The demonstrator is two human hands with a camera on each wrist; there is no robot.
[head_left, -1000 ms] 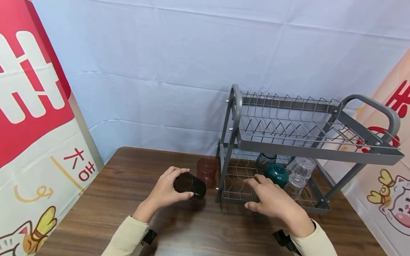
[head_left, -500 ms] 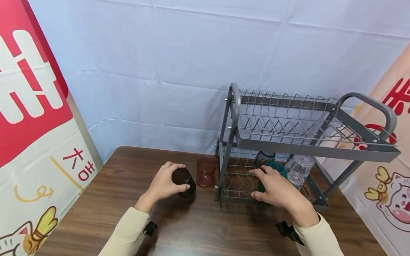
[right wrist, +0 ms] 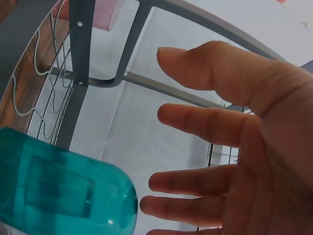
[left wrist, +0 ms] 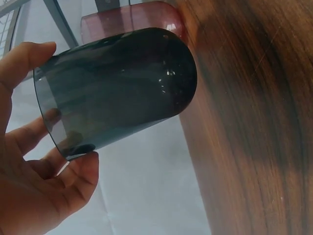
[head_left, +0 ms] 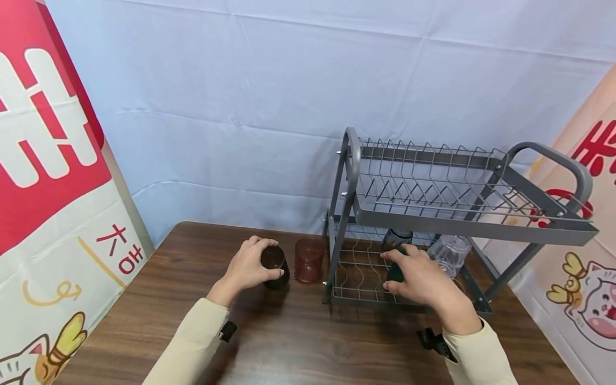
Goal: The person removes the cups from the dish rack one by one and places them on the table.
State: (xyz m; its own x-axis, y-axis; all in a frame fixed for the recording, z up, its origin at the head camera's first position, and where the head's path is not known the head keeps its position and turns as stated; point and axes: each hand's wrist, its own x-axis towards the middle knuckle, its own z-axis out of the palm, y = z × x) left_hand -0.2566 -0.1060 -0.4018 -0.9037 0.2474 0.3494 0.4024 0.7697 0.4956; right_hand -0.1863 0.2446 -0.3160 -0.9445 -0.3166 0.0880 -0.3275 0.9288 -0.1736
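My left hand (head_left: 250,263) holds a dark, smoky drinking glass (left wrist: 117,83) by its rim, thumb on one side and fingers on the other. The glass stands roughly upright, mouth up, close above or on the table; contact is unclear. Just right of it is a transparent red glass (head_left: 309,261). My right hand (head_left: 423,278) reaches over the lower rack shelf with its fingers spread. Beside its fingertips is a teal glass (right wrist: 73,186), base toward the fingers, largely hidden by the hand in the head view. Whether the fingertips touch it is unclear.
A grey two-tier dish rack (head_left: 471,224) stands at the right, its upper tier overhanging the right hand. On its lower shelf are a dark glass (head_left: 397,238) and clear glasses (head_left: 452,251). Wood tabletop (head_left: 192,283) extends left; a pale cloth backdrop (head_left: 231,133) hangs behind.
The dark glass has turned from tilted to nearly upright and shifted slightly left, away from the rack. My right hand has moved forward over the teal glass, now covering most of it.
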